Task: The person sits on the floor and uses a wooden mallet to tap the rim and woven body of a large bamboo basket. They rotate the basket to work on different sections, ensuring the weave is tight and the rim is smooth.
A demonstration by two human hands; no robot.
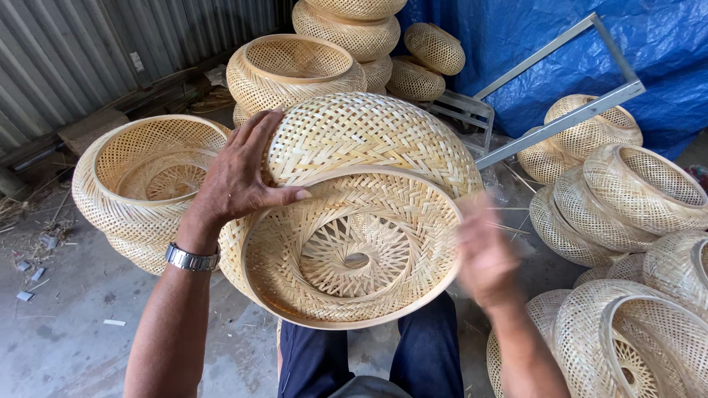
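A round woven bamboo basket (369, 140) rests tilted on my lap, its open mouth and inner rim facing me. My left hand (240, 173), with a metal watch on the wrist, grips the basket's upper left side, thumb lying along the rim. My right hand (483, 254) is blurred at the basket's right edge, fingers apart; whether it touches the rim is unclear. My legs in dark trousers show below the basket.
Similar woven baskets lie all around: one (151, 177) at the left, a stack (295, 70) behind, several (634, 191) at the right. A blue tarp (560, 44) and a metal frame (560, 118) stand at the back right, a corrugated metal wall (81, 51) at the left.
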